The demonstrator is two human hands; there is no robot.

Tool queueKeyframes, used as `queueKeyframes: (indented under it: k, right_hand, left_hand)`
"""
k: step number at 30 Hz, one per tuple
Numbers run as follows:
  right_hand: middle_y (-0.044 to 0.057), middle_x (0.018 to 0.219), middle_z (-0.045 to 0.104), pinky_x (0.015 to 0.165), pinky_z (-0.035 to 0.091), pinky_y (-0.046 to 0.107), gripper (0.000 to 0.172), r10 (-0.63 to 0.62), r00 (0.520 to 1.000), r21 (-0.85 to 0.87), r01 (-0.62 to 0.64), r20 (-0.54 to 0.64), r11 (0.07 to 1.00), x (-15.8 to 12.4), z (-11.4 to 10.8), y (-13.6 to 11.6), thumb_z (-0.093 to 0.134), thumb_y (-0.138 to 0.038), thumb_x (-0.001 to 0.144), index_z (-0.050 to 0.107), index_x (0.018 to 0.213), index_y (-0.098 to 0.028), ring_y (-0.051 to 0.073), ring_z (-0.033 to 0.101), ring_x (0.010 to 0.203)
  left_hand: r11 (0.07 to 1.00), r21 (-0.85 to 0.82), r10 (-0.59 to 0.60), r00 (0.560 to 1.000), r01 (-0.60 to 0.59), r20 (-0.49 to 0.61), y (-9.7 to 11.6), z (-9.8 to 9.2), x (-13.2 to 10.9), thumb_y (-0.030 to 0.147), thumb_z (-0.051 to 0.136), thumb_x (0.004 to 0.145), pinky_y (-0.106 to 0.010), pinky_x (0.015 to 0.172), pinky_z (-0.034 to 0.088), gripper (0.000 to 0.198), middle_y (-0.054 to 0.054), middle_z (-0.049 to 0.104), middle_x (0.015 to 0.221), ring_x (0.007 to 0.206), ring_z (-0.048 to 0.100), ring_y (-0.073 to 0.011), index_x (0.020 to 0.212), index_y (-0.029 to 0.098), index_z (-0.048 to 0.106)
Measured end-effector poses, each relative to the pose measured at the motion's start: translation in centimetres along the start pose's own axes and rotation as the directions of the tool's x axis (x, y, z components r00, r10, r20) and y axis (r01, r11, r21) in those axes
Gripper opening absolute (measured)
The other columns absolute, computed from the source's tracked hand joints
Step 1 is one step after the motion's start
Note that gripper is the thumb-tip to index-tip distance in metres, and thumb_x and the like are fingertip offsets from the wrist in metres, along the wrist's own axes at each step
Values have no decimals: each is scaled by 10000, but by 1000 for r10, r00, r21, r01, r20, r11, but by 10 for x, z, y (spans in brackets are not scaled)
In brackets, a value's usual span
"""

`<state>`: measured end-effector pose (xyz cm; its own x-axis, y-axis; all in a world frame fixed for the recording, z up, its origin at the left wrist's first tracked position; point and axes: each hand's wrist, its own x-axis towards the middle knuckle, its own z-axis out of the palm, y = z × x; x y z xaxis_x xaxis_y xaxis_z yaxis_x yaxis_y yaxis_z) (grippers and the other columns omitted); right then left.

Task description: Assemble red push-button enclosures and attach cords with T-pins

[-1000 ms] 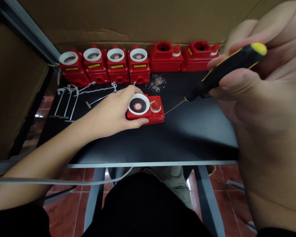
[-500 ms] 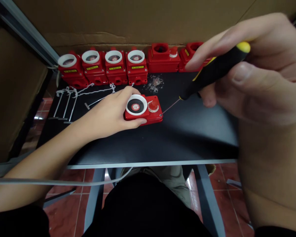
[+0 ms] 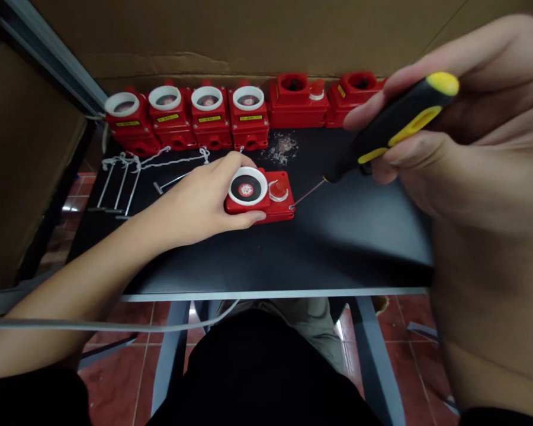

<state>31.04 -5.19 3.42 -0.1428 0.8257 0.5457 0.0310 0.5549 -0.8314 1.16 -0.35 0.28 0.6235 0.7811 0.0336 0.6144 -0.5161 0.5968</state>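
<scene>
On the black tabletop lies a red box [image 3: 273, 207] with a white-ringed round window on its left half and a red knob on its right half. My left hand [image 3: 208, 198] is wrapped round the box's left end, thumb along the near side and fingers over the far side. My right hand [image 3: 462, 136] grips a black and yellow screwdriver [image 3: 395, 127], tilted down to the left. The screwdriver's thin shaft meets a screw at the box's near right corner. Part of the box's left end is hidden under my left hand.
Several red boxes [image 3: 212, 121] with white rings stand along the cardboard wall [image 3: 249, 35], and others without rings [image 3: 297, 109] sit farther right. T-shaped metal rods [image 3: 127, 189] with white cords lie at left. Pale shavings [image 3: 283, 148] are scattered behind the held box.
The screwdriver handle has turned in my right hand, showing more of its yellow inlay, and the fingers have shifted round it. Its tip remains at the same corner screw; my left hand keeps its hold.
</scene>
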Motion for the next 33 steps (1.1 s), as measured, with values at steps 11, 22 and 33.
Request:
queueKeyframes:
  k: [11, 22, 33]
  right_hand:
    - [-100, 955, 754, 713, 695, 98, 426, 25, 997, 46, -22, -68, 999, -4, 7, 7, 1121, -401, 841, 803, 1112, -318, 115, 877, 986]
    - [-19, 1196, 879, 501, 664, 205, 210, -77, 992, 82, 69, 103, 994, 2, 1, 8, 854, -366, 1093, 925, 1291, -362, 141, 756, 800]
    - [-12, 977, 907, 490, 680, 208, 170, -62, 995, 89, 56, 74, 994, 5, 2, 0, 962, -419, 1038, 964, 1151, -292, 206, 912, 941]
  left_hand:
    - [1000, 11, 3, 1000, -3, 5, 2, -1, -1, 591, 868, 890, -466, 1065, 607, 646, -107, 802, 1316, 1153, 786, -348, 1390, 230, 674]
    - [1000, 15, -4, 1000, 4, 15, 2, -1, -1, 609, 881, 894, -449, 1013, 626, 635, -95, 820, 1281, 1110, 796, -336, 1371, 243, 675]
    - [1000, 5, -3, 1000, 3, 15, 2, -1, 0, 616, 869, 886, -455, 1010, 612, 632, -102, 816, 1296, 1111, 791, -338, 1358, 244, 673]
